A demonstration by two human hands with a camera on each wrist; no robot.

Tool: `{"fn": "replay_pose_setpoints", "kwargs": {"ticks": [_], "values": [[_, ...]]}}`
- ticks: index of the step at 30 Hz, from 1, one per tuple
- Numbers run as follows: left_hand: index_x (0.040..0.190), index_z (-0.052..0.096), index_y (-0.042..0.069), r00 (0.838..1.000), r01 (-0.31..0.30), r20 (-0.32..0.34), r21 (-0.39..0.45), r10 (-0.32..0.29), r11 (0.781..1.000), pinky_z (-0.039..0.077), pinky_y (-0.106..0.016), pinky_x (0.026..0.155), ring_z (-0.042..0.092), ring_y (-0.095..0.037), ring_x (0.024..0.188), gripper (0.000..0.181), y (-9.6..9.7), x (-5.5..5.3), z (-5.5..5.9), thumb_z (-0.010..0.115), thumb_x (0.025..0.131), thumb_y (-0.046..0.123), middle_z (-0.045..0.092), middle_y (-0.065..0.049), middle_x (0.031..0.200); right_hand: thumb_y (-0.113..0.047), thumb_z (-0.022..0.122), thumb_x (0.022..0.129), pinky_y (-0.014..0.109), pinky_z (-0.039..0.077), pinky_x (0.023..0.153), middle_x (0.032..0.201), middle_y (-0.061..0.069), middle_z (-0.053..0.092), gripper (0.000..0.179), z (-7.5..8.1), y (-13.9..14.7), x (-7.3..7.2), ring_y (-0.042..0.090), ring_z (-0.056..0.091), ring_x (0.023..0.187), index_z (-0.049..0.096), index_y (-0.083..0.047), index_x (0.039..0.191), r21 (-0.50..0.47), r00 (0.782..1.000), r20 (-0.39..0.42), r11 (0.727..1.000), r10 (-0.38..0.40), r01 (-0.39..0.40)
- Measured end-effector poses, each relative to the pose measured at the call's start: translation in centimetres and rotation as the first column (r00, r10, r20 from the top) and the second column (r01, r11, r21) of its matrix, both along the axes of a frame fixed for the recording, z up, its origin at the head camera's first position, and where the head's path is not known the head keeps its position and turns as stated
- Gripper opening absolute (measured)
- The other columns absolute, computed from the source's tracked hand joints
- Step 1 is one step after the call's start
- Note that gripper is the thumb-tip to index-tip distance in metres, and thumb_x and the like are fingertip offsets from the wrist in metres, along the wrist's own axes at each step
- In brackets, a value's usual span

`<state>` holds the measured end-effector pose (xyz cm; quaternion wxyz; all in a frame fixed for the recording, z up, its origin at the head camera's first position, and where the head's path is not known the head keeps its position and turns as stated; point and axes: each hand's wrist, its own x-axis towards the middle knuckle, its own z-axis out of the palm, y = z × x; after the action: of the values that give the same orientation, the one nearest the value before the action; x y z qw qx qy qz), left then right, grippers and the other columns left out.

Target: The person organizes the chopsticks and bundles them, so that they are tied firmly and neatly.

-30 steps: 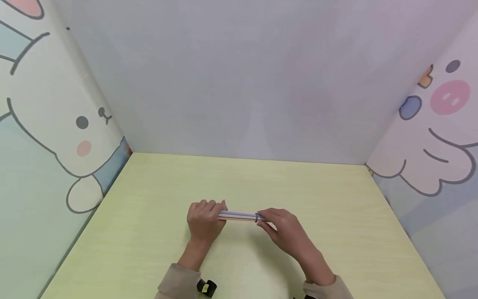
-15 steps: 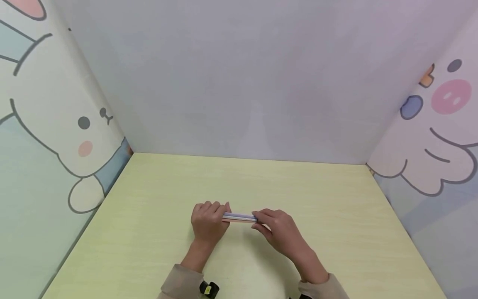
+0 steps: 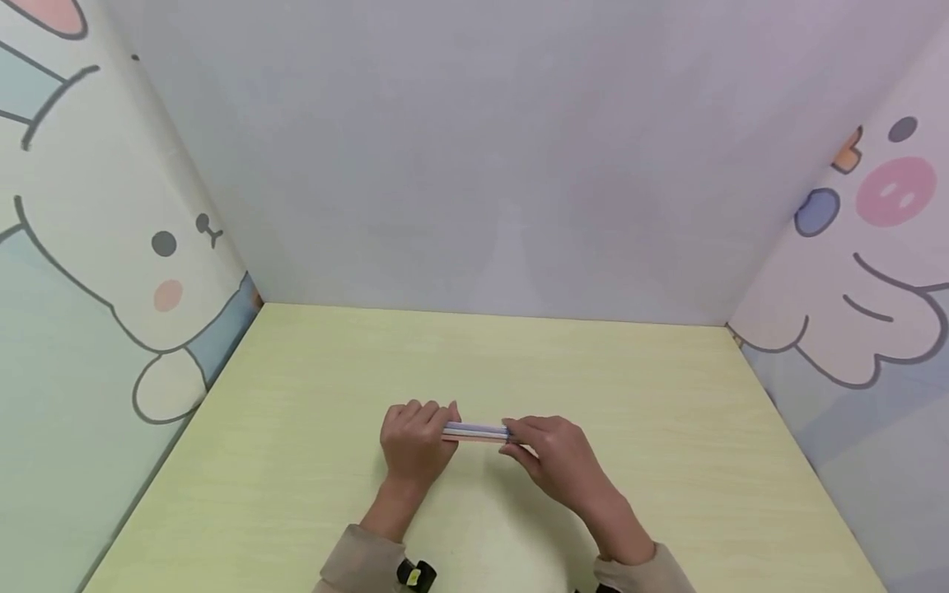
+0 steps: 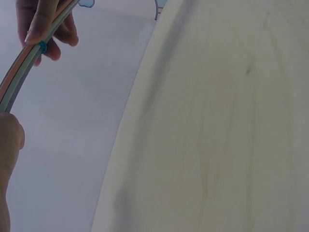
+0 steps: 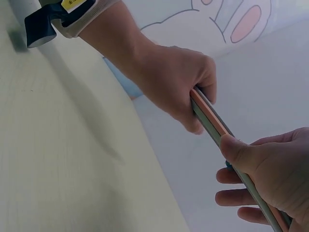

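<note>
A bundle of slim sticks (image 3: 474,431), coloured orange, green, white and bluish, is held level above the table; their exact kind is unclear. My left hand (image 3: 415,441) grips one end in a fist, thumb along the bundle. Near the other end, my right hand (image 3: 559,461) pinches it between thumb and fingers. Beside the right fingertips, a thin teal band (image 4: 43,47) circles the sticks in the left wrist view. From the right wrist, the orange and green sides of the bundle (image 5: 210,116) show between both hands, and its lower end runs on past the right palm.
Beneath the hands lies a pale yellow table (image 3: 334,362). A grey-white wall (image 3: 474,165) rises behind it, with cartoon-printed panels (image 3: 96,247) at both sides. Black devices (image 3: 417,575) are strapped near the cuffs.
My right hand has slid left along the bundle, so its fingers now largely cover the band in the head view. My left hand has shifted slightly right, still gripping.
</note>
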<state>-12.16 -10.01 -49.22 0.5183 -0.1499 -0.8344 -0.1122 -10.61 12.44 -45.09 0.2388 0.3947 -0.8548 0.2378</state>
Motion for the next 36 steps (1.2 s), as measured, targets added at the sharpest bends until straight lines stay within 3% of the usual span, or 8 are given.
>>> {"fn": "replay_pose_setpoints", "kwargs": {"ticks": [4, 9, 18, 26, 36], "values": [[0.059, 0.061, 0.012, 1.000, 0.008, -0.001, -0.026, -0.008, 1.000, 0.044, -0.034, 0.053, 0.051, -0.016, 0.047, 0.030, 0.4, 0.1, -0.1, 0.062, 0.087, 0.021, 0.060, 0.002, 0.056, -0.022, 0.089, 0.074, 0.032, 0.056, 0.064, 0.094, 0.000, 0.077, 0.037, 0.0, -0.5, 0.1, 0.011, 0.071, 0.073, 0.077, -0.008, 0.106, 0.017, 1.000, 0.016, 1.000, 0.008, -0.008], [0.059, 0.061, 0.012, 1.000, -0.002, -0.007, -0.019, 0.002, 1.000, 0.044, -0.035, 0.052, 0.050, -0.017, 0.047, 0.027, 0.3, 0.1, 0.1, 0.063, 0.085, 0.020, 0.059, 0.001, 0.055, -0.025, 0.092, 0.069, 0.036, 0.058, 0.069, 0.099, 0.003, 0.077, 0.052, 0.2, 0.1, 0.3, 0.015, 0.074, 0.081, 0.074, -0.004, 0.113, -0.016, 0.998, 0.051, 0.999, -0.036, 0.037], [0.057, 0.061, 0.012, 1.000, -0.011, 0.001, -0.008, 0.011, 1.000, 0.044, -0.035, 0.050, 0.049, -0.016, 0.045, 0.029, -0.2, 0.1, 0.0, 0.062, 0.085, 0.020, 0.060, 0.001, 0.054, -0.015, 0.085, 0.079, 0.033, 0.058, 0.068, 0.096, 0.000, 0.077, 0.028, 0.1, 0.5, 0.1, 0.012, 0.072, 0.078, 0.077, -0.006, 0.104, -0.034, 0.999, 0.043, 0.999, 0.020, -0.018], [0.057, 0.060, 0.011, 1.000, -0.008, 0.015, -0.002, 0.008, 1.000, 0.044, -0.035, 0.051, 0.049, -0.017, 0.045, 0.028, 0.0, 0.2, -0.4, 0.064, 0.084, 0.021, 0.060, 0.000, 0.055, -0.017, 0.086, 0.079, 0.031, 0.056, 0.064, 0.094, -0.001, 0.076, 0.029, -0.2, 0.0, -0.1, 0.009, 0.069, 0.073, 0.077, -0.006, 0.104, -0.010, 1.000, 0.011, 1.000, 0.019, -0.018], [0.058, 0.060, 0.011, 1.000, 0.005, 0.006, -0.022, -0.005, 1.000, 0.044, -0.034, 0.052, 0.051, -0.016, 0.047, 0.029, 0.5, 0.3, -0.4, 0.062, 0.086, 0.020, 0.060, 0.002, 0.056, -0.022, 0.088, 0.076, 0.033, 0.056, 0.066, 0.096, -0.001, 0.076, 0.035, -0.5, -0.8, 0.1, 0.011, 0.070, 0.076, 0.077, -0.007, 0.106, -0.003, 0.999, 0.035, 1.000, 0.020, -0.020]]}}
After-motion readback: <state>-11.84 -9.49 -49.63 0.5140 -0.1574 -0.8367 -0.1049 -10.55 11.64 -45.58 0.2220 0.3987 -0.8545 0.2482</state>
